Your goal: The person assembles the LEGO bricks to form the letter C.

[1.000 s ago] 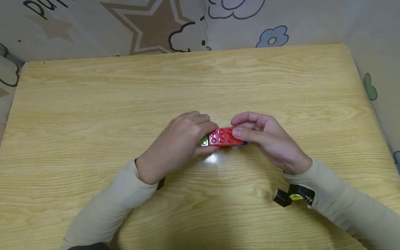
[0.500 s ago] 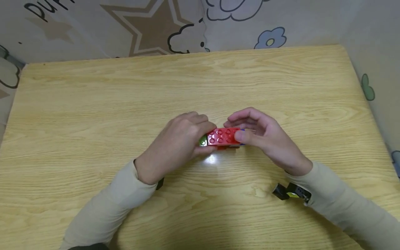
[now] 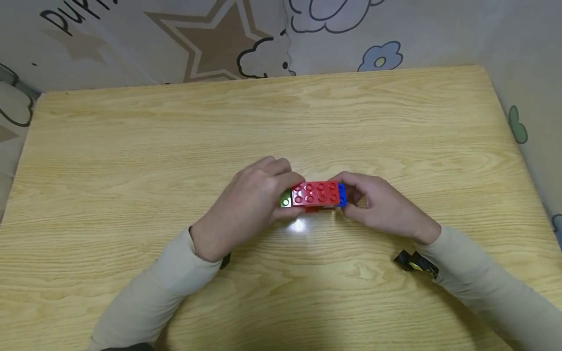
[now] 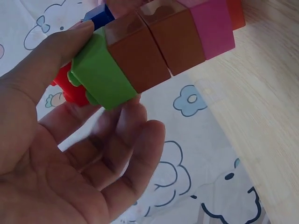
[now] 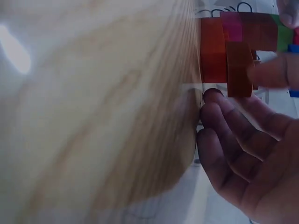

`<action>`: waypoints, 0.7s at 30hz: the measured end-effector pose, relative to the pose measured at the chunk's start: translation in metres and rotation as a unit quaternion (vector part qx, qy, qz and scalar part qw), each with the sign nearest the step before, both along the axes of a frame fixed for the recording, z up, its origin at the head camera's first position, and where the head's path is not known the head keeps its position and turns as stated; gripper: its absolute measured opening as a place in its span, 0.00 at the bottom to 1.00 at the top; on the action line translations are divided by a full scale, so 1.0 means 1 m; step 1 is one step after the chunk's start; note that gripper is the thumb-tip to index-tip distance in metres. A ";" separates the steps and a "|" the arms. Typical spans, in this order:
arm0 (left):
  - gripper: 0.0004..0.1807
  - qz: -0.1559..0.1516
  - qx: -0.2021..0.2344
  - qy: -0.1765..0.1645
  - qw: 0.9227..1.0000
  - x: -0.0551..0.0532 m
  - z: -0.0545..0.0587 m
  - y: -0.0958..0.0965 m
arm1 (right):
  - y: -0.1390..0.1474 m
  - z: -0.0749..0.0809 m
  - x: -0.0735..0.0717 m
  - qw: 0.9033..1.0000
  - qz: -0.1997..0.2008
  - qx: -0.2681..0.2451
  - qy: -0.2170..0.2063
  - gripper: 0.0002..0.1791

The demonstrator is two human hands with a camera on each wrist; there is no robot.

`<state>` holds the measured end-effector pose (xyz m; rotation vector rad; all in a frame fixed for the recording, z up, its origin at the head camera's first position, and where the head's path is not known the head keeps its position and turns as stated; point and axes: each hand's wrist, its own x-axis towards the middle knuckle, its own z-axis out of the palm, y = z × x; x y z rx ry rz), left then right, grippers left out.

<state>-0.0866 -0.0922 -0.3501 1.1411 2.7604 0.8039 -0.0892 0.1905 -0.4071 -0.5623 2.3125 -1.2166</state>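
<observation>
A stack of toy building blocks stands upright on the table, with a red block [image 3: 315,193] across its top and a blue block [image 3: 341,194] under the red one's right end. My left hand [image 3: 250,204] pinches the stack near its top, around the green block [image 4: 103,70]. Below the green are brown blocks [image 4: 138,53], a pink block [image 4: 212,30] and an orange-red block [image 5: 213,51] at the table. Low on the right side, my right hand [image 3: 379,207] has thumb and fingers around a short brown block [image 5: 239,70]; its index finger is partly hidden.
The wooden table [image 3: 175,131] meets a patterned wall [image 3: 325,48] along its back edge. Another wall [image 3: 533,161] borders the right side. A small black wrist camera [image 3: 416,262] hangs under the right sleeve.
My right thumb has come off the red block's top. That hand has moved down around the stack's right side, uncovering the blue block. The left hand keeps its hold.
</observation>
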 end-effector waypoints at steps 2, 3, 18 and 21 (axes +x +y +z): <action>0.23 0.007 -0.005 -0.002 1.000 0.001 0.000 -0.001 | -0.002 -0.002 0.001 0.999 0.025 0.018 0.035 0.24; 0.24 0.009 -0.007 -0.003 1.000 0.001 0.000 -0.001 | -0.004 -0.002 0.001 0.998 0.034 0.027 0.053 0.24; 0.24 0.021 0.015 -0.078 0.997 -0.009 0.000 -0.004 | -0.017 -0.003 0.003 0.999 -0.007 0.021 0.028 0.22; 0.27 0.044 0.017 -0.116 0.992 -0.019 0.000 -0.004 | -0.016 -0.003 0.000 0.999 -0.012 0.019 0.028 0.25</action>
